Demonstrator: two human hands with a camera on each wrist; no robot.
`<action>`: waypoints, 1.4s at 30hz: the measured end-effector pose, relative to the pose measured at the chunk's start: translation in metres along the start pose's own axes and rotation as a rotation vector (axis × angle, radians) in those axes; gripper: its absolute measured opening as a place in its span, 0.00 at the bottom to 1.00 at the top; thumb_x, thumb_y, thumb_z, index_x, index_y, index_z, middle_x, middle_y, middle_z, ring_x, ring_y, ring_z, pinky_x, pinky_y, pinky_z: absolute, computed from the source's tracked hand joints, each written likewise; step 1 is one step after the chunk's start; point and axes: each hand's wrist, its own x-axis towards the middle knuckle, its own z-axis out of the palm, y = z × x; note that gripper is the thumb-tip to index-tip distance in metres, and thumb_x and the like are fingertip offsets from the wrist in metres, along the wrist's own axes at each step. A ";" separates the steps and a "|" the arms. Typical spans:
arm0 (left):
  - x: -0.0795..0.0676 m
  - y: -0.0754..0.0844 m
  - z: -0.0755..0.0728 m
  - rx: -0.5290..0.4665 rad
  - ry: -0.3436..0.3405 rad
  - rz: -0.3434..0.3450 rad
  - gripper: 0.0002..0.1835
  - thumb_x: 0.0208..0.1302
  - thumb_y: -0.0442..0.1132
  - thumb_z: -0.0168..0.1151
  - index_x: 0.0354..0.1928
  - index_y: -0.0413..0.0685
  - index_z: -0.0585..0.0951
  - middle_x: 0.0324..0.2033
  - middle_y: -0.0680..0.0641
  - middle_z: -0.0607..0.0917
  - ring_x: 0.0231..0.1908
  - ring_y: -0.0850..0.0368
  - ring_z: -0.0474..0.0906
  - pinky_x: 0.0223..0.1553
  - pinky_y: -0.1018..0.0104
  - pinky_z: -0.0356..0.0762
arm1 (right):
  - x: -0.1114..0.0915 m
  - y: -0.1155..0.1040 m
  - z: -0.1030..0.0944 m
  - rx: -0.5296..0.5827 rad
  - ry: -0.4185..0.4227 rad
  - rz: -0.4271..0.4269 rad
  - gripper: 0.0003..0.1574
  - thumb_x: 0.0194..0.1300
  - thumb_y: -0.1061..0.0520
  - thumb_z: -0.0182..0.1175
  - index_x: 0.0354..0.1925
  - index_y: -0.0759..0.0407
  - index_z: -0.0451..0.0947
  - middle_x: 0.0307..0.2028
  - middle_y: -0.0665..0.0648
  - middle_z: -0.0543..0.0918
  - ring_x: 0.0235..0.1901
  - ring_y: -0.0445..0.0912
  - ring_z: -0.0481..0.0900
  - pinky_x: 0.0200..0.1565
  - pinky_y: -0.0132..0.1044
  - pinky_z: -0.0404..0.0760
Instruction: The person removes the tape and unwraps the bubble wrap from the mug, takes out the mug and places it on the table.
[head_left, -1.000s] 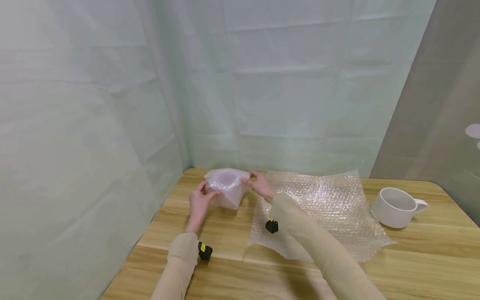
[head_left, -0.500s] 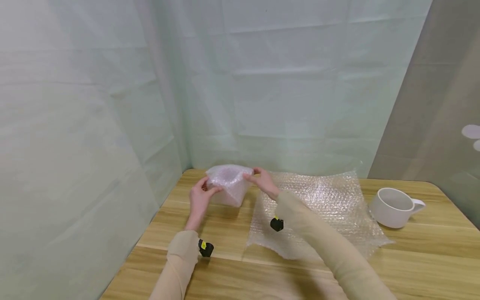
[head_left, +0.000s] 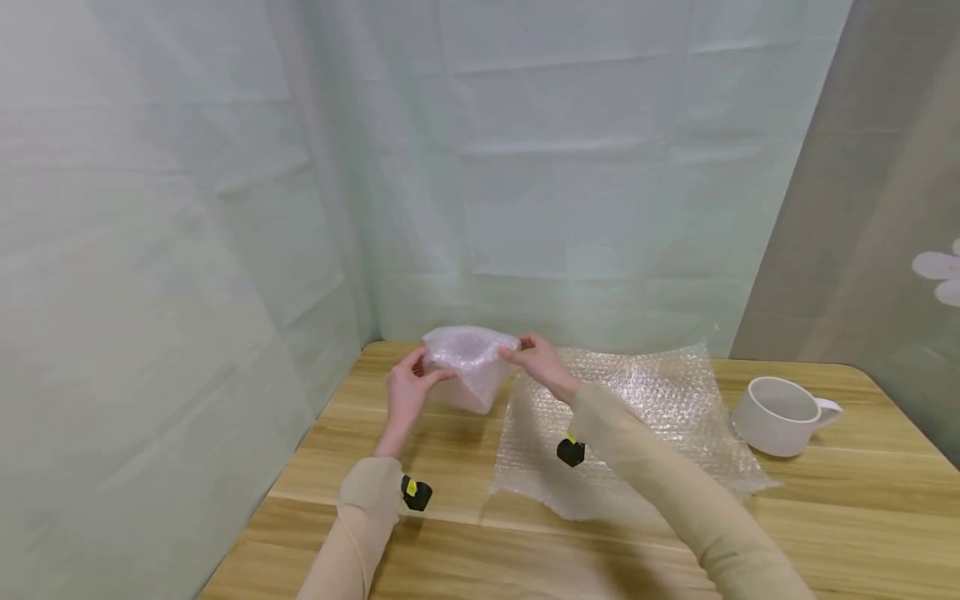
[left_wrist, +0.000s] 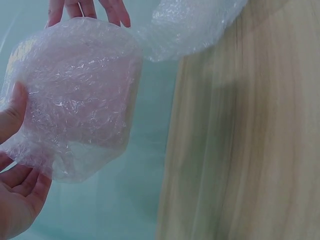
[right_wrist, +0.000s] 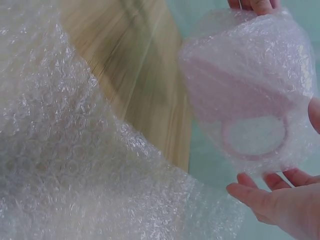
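Observation:
A pink mug wrapped in bubble wrap (head_left: 472, 367) is held above the far left part of the table; its handle shows through the wrap in the right wrist view. On the left side my left hand (head_left: 407, 392) pinches the bundle between thumb and fingers. My right hand (head_left: 547, 367) grips its right side, with the thumb in front and fingertips at the edge (right_wrist: 280, 205). Just to the right, a flat sheet of bubble wrap (head_left: 637, 425) lies on the table, partly under the right forearm.
A white mug (head_left: 776, 427) stands at the right, its handle pointing right, against the sheet's right edge. The wooden table (head_left: 450, 550) ends at a pale cloth backdrop (head_left: 562, 208) behind and to the left. Black wrist cameras sit on both sleeves.
Both hands have carried the wrapped mug a little to the right, keeping their hold on it. The view has turned slightly right. The sheet and the white mug stay put on the table.

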 end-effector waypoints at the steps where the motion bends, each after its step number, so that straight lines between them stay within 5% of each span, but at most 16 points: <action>1: 0.000 0.001 0.001 0.001 -0.005 0.010 0.22 0.40 0.39 0.75 0.41 0.40 0.81 0.27 0.47 0.79 0.29 0.56 0.71 0.28 0.67 0.69 | -0.001 0.000 -0.001 0.006 0.000 0.005 0.37 0.58 0.47 0.61 0.55 0.70 0.63 0.49 0.64 0.71 0.48 0.56 0.69 0.49 0.48 0.68; 26: 0.008 0.028 0.037 -0.036 -0.087 0.182 0.18 0.37 0.39 0.76 0.32 0.41 0.81 0.21 0.52 0.77 0.21 0.60 0.66 0.21 0.71 0.65 | -0.021 0.005 -0.052 -0.004 0.042 0.009 0.35 0.59 0.47 0.60 0.52 0.71 0.62 0.48 0.65 0.69 0.46 0.55 0.68 0.48 0.46 0.69; 35: 0.007 0.037 0.054 -0.084 -0.164 0.168 0.16 0.38 0.40 0.75 0.27 0.44 0.78 0.18 0.52 0.73 0.19 0.61 0.61 0.18 0.71 0.60 | -0.032 0.012 -0.072 -0.004 0.050 0.015 0.36 0.58 0.45 0.61 0.51 0.70 0.62 0.48 0.65 0.67 0.47 0.55 0.67 0.50 0.45 0.69; 42: 0.003 0.044 0.064 -0.094 -0.233 0.100 0.22 0.37 0.43 0.75 0.37 0.42 0.81 0.24 0.53 0.78 0.23 0.60 0.70 0.23 0.70 0.71 | -0.041 0.019 -0.085 -0.013 0.067 -0.005 0.36 0.59 0.45 0.60 0.51 0.71 0.62 0.46 0.65 0.67 0.46 0.55 0.67 0.49 0.48 0.69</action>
